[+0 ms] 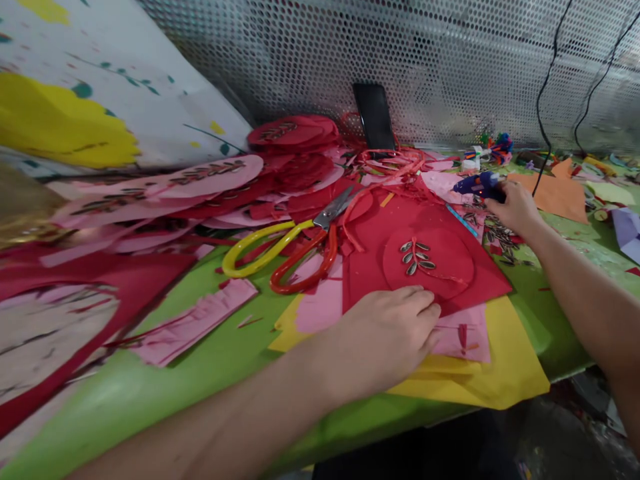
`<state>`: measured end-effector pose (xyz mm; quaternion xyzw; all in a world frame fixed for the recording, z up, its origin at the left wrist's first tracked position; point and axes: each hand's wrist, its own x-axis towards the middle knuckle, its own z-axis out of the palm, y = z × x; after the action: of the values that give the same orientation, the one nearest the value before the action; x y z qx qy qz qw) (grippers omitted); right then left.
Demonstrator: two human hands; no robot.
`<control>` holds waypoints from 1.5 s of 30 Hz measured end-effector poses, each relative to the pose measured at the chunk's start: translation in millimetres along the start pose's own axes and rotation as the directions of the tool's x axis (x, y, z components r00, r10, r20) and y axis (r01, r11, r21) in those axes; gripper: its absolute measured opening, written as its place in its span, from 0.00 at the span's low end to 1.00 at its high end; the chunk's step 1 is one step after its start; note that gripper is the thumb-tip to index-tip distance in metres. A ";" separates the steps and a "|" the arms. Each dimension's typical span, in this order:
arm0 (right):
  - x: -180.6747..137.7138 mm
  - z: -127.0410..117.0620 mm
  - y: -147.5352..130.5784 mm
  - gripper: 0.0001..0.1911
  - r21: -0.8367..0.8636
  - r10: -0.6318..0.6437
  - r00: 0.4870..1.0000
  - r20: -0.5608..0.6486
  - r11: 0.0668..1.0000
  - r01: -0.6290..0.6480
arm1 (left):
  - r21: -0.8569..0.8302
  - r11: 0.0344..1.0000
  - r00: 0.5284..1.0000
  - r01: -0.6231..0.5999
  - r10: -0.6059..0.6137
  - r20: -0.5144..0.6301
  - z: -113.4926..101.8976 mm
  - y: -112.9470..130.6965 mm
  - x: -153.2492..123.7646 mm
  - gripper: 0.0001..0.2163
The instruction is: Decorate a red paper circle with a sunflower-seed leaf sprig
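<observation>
My left hand (395, 330) rests palm down on the near edge of a red paper sheet (480, 277), fingers curled loosely and pressing the paper. On that sheet lies a red paper oval (445, 267) with several sunflower seeds (416, 257) glued in a leaf pattern. My right hand (515, 207) reaches to the far right and is closed on a blue glue gun (479, 185) lying on the table. Loose sunflower seeds (493, 233) are scattered just below that hand.
Scissors (300, 243) with one yellow and one red handle lie left of the red sheet. Pink and red paper ovals (210, 177) pile up at the left. Yellow paper (505, 373) overhangs the green table (165, 387). A dark phone (374, 117) leans on the perforated metal wall.
</observation>
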<state>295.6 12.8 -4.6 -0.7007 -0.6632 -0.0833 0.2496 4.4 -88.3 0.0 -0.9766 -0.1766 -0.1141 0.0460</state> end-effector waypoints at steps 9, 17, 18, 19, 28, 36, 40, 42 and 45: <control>-1.6 -10.5 -7.9 0.09 0.178 0.043 0.984 -0.171 0.984 -0.013 | 0.002 0.999 0.999 -0.044 0.044 -0.028 1.3 2.0 -0.6 0.10; -31.3 -49.8 -38.5 0.13 0.596 -0.046 0.993 0.111 0.803 -0.029 | 0.036 0.997 0.998 -0.062 0.061 0.010 1.3 8.3 -4.6 0.11; -36.5 -56.3 -41.8 0.14 0.620 -0.117 0.979 0.165 0.784 -0.011 | 0.049 0.997 0.998 -0.060 0.059 0.013 1.7 9.0 -5.0 0.11; -40.8 -62.1 -44.3 0.15 0.620 -0.212 0.950 0.230 0.784 0.024 | 0.062 0.996 0.998 -0.058 0.057 0.017 2.2 9.5 -5.4 0.11; -47.2 -75.0 -61.2 0.16 0.541 -0.640 0.664 0.387 0.741 0.398 | 0.095 0.994 0.998 -0.060 0.061 -0.013 5.8 11.1 -6.6 0.12; -48.9 -68.1 -61.1 0.18 0.475 -0.640 0.655 0.402 0.757 0.448 | 0.061 0.998 0.999 -0.024 0.026 -0.028 4.3 13.4 -6.2 0.13; -49.6 -67.8 -60.6 0.18 0.455 -0.630 0.654 0.418 0.769 0.450 | 0.057 0.998 1.000 -0.021 0.023 -0.020 5.5 13.3 -6.0 0.13; -49.9 -68.3 -61.5 0.18 0.439 -0.618 0.663 0.421 0.779 0.448 | 0.064 0.998 1.000 -0.020 0.022 -0.020 6.0 13.5 -6.3 0.13; -50.1 -69.1 -63.5 0.19 0.420 -0.605 0.670 0.432 0.791 0.444 | 0.066 0.998 1.000 -0.017 0.017 -0.002 5.7 13.8 -6.9 0.12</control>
<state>243.5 -63.8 47.6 -0.4284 -0.8848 0.1453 0.1114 4.2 -102.8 -7.9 -0.9758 -0.1719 -0.1089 0.0795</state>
